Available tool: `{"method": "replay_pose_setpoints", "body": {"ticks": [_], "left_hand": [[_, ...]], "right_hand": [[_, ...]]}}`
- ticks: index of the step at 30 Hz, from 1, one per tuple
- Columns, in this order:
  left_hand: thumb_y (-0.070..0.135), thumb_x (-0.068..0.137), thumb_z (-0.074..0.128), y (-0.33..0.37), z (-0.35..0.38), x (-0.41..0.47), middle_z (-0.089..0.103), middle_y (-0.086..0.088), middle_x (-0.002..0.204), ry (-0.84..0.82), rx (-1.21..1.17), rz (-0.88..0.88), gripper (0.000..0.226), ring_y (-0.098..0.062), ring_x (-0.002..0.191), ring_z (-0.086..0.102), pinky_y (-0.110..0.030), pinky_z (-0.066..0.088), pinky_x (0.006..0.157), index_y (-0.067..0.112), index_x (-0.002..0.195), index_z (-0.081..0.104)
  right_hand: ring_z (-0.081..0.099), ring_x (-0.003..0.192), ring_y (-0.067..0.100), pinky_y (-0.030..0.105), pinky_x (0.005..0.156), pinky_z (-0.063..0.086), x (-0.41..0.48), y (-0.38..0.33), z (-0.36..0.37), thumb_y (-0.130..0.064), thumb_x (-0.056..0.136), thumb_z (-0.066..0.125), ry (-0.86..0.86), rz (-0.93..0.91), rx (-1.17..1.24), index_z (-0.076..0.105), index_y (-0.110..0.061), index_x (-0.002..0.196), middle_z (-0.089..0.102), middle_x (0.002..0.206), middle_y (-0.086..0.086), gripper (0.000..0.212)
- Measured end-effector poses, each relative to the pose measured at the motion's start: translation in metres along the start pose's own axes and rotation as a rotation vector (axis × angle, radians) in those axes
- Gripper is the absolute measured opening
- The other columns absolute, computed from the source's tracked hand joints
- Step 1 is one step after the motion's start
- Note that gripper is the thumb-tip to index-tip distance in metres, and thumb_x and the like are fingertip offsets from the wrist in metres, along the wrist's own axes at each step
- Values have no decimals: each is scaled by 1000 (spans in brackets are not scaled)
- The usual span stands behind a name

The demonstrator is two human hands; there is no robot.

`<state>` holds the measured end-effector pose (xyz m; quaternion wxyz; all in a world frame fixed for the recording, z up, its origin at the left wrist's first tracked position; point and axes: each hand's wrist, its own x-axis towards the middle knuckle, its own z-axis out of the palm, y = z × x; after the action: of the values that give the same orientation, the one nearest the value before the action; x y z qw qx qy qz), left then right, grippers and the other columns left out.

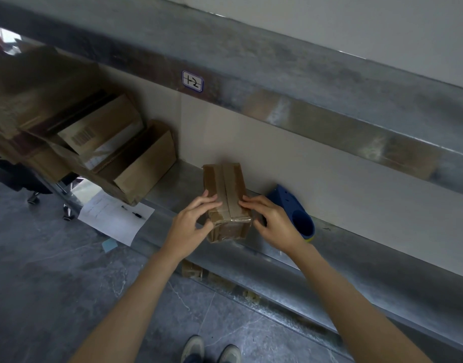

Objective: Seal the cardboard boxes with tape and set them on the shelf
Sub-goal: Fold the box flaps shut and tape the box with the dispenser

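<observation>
A small brown cardboard box [225,187] stands on the metal shelf [356,255], its top flaps covered by shiny clear tape along the centre seam. My left hand [191,224] grips the box's near left corner, fingers on top and thumb against the front face. My right hand [275,221] holds the near right corner, fingertips pressing on the taped top. A blue tape dispenser [293,208] lies on the shelf just right of the box, behind my right hand.
Several open cardboard boxes [136,163] lean together at the shelf's left end. A white paper sheet with pens [115,216] hangs over the shelf edge there. An upper shelf rail carries a label [192,81]. Grey floor and my shoes [212,349] lie below.
</observation>
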<state>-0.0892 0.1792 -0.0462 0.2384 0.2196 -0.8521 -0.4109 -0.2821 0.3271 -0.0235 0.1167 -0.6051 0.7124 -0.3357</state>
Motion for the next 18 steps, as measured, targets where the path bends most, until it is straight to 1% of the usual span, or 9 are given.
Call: {"method": "replay_pose_setpoints", "body": {"ticks": [3, 7, 9, 13, 18], "left_hand": [[1, 88, 62, -1, 3, 0, 53, 20, 136, 26, 14, 15, 45, 5, 143, 30, -2, 24, 106, 24, 127, 66], [0, 87, 62, -3, 7, -1, 55, 17, 135, 72, 29, 39, 44, 3, 142, 33, -4, 27, 107, 21, 125, 68], [-1, 86, 61, -3, 10, -2, 57, 14, 134, 109, 27, 45, 43, 3, 141, 35, -4, 28, 107, 18, 123, 69], [-3, 83, 63, -3, 14, -3, 59, 14, 131, 160, 23, 56, 42, 0, 139, 40, -6, 32, 106, 18, 120, 71], [5, 82, 63, -4, 16, -1, 62, 13, 128, 210, 33, 78, 38, -5, 137, 45, -9, 35, 106, 18, 117, 73]], "right_hand": [[50, 126, 6, 18, 108, 39, 0, 1, 5, 6, 91, 59, 61, -18, 18, 64, -7, 127, 60, 130, 6, 38], [55, 124, 10, 26, 107, 44, 0, 3, 11, 5, 92, 59, 121, -3, 55, 66, -8, 126, 61, 128, 5, 37], [56, 122, 10, 28, 106, 45, 1, 3, 14, 5, 91, 60, 160, 3, 72, 67, -8, 123, 62, 125, 5, 35], [58, 118, 10, 28, 104, 47, 0, 1, 18, 5, 91, 61, 204, 27, 101, 68, -7, 121, 63, 123, 4, 34], [60, 115, 9, 25, 103, 47, -1, 0, 21, 6, 89, 62, 234, 39, 105, 70, -5, 117, 64, 120, 4, 31]]}}
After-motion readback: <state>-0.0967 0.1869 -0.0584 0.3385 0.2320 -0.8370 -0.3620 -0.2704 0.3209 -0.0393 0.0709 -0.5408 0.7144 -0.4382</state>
